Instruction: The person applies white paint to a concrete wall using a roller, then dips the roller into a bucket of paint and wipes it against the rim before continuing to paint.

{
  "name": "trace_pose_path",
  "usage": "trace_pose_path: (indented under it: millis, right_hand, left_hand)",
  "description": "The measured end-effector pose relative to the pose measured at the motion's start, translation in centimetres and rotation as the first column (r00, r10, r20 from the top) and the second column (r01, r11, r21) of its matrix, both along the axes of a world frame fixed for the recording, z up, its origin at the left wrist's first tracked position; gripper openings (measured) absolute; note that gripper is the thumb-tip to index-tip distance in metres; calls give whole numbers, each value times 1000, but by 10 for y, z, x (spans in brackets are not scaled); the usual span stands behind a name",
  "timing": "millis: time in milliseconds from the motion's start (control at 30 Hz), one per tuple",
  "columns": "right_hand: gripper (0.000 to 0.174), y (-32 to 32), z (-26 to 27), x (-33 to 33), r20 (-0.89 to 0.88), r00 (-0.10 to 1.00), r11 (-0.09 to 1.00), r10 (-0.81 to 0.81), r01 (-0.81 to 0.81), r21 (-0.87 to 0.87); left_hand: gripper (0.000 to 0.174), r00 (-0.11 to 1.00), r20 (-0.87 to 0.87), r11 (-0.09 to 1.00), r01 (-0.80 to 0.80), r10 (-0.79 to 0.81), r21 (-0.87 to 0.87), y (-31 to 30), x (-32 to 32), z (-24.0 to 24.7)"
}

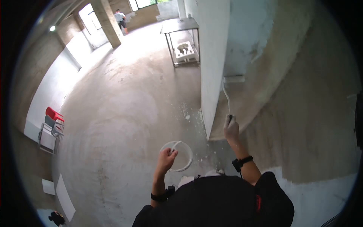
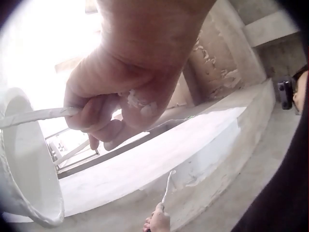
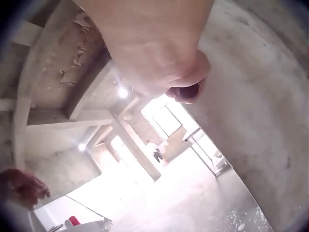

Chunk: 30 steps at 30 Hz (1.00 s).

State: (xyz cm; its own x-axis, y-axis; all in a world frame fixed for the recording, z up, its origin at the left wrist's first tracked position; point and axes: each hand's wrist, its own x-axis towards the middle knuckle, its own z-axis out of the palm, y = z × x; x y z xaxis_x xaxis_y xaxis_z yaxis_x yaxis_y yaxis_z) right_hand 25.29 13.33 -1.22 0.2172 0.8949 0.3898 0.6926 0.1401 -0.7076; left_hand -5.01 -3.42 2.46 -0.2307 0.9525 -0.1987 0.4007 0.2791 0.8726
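Observation:
My left hand (image 1: 166, 159) grips the white-coated handle (image 2: 41, 115) of a paint bucket (image 2: 36, 164), its fingers curled round it and white smears on the skin. In the head view the bucket hangs below that hand, its pale rim showing as a ring. Higher and to the right, my right hand (image 1: 231, 128) holds a paint roller by its dark grip. The white roller head (image 1: 234, 79) lies at the lower edge of the white coat on the wall (image 1: 247, 34). In the right wrist view, the grip's end (image 3: 188, 92) shows beside the curled fingers; the roller head is hidden.
A wall corner (image 1: 208, 130) juts out between my hands. White splatters (image 1: 187, 117) mark the floor near it. Farther off stand a metal table (image 1: 180, 25) with a white moulded piece (image 1: 184, 51) beneath, and a person (image 1: 120, 19). Red and grey chairs (image 1: 53, 113) are at left.

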Motion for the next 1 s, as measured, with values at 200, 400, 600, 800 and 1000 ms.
trace_pose_path:
  millis: [200,400,600,800,1000]
  right_hand:
    - [41,-22,-37,2,-18,1000,988,3,-6,-153]
    - [40,-20,-39,4,-12,1000,987,1,-3,-158]
    - [32,4,41,-3,-91,995,999,42,-43,-17]
    - [31,36,141,-10,-129,988,984,82,-60,170]
    - [31,61,210,-22,-141,984,933,107,-50,356]
  left_hand:
    - [26,998,62,999,0,2,-36,-2,8,11]
    - [26,1000,30,997,11,-9,-74,-4,19,27]
    - [26,1000,7,997,30,-30,-75,-4,17,22]
    - [30,998,16,995,62,-61,-72,1,20,19]
    - [30,997,-6,996,82,-82,-41,3,19,17]
